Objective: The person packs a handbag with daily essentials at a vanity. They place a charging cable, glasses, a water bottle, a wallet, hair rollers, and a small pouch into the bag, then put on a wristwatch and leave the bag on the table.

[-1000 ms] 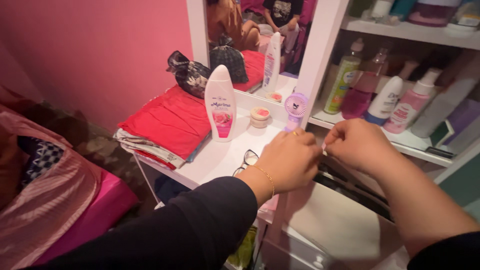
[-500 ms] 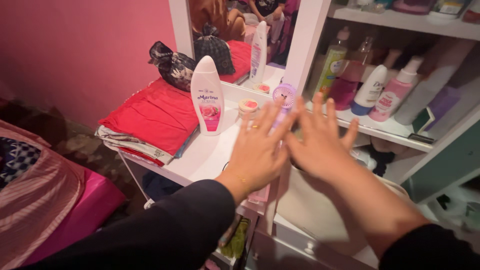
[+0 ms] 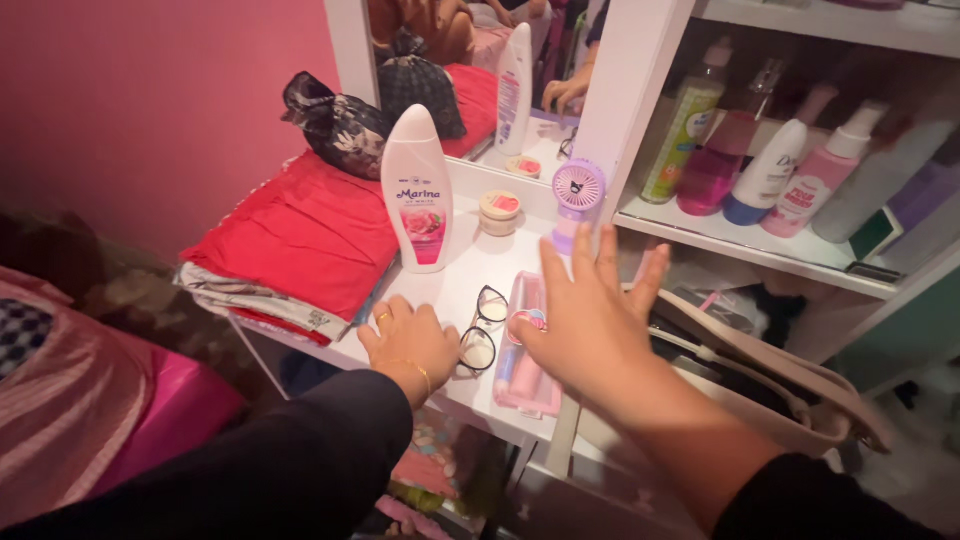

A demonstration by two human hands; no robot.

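The right hand (image 3: 585,325), fingers spread and empty, hovers just right of the flat pink plastic pencil case (image 3: 527,345), whose long axis runs away from the person; the curled left hand (image 3: 410,340) rests farther left, beside black-rimmed glasses (image 3: 482,328).

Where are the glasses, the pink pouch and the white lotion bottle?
Glasses (image 3: 484,327), head view, on the frames between the lenses.
Pink pouch (image 3: 528,378), head view, on its lower half.
White lotion bottle (image 3: 419,190), head view, on its front.

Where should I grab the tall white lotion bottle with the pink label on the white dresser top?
Grip the tall white lotion bottle around its middle, coming from the front right. It stands upright, its body broad and flattened, so fingers can wrap both narrow edges. The folded red cloth stack crowds its left side; the small round cream jar stands apart on its right.
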